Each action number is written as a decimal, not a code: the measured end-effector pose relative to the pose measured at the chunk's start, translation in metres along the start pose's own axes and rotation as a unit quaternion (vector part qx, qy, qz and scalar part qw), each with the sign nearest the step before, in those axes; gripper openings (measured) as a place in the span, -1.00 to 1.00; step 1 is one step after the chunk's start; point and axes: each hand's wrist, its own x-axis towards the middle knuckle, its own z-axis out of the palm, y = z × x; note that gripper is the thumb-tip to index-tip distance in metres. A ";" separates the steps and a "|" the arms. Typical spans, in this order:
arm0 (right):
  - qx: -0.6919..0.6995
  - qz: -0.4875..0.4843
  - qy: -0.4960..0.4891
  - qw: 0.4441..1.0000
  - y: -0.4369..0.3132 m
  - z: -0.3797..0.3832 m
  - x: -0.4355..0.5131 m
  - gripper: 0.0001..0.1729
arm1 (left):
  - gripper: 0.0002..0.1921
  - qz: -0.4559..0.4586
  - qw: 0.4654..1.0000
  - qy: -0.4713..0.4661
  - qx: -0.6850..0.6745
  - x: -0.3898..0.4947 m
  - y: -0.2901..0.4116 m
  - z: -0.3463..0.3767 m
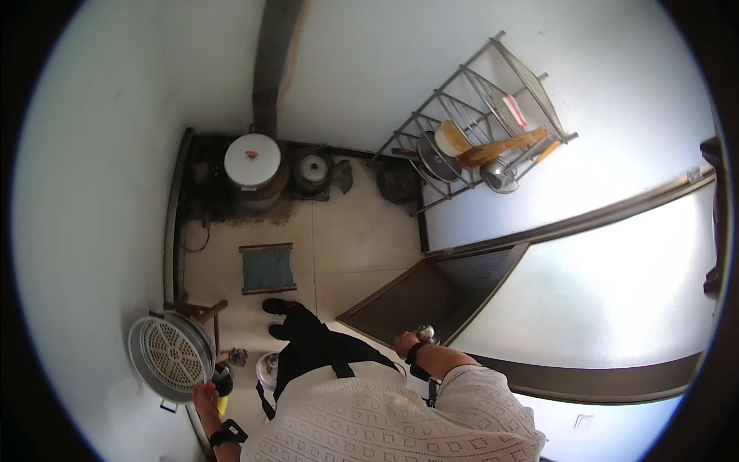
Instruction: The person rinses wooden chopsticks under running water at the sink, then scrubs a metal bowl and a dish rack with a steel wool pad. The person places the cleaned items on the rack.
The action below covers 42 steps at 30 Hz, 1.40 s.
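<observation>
At the lower left, my left hand (206, 398) is at the rim of a round metal steamer pot (140, 369) with a perforated steamer plate (174, 353) inside; whether its fingers grip the rim is hard to tell. The pot leans by the wall near a wooden stool (215, 315). My right hand (406, 345) is at a round metal door knob (426, 333) on the brown-framed door with a frosted pane (606, 289). Its fingers are partly hidden, so their hold on the knob is unclear.
A folding stool with blue cloth (267, 268) stands ahead on the tiles. Beyond are a white-lidded pot (252, 167) on a stove and a kettle (313, 170). A metal wall rack (450, 95) holds pans and utensils. A lidded container (267, 369) sits beside my legs.
</observation>
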 end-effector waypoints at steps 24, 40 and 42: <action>0.245 -0.115 -0.185 0.945 0.125 0.096 0.010 -0.54 | -0.87 0.116 0.986 -0.085 0.086 -0.051 0.050 0.213; 0.282 -0.080 0.474 0.831 0.336 0.117 0.110 -0.81 | -0.78 0.289 0.894 -0.223 0.259 -0.160 0.066 0.491; 0.225 -0.073 0.516 0.823 0.358 0.083 0.099 -0.83 | -0.85 0.288 0.889 -0.230 0.271 -0.156 0.072 0.498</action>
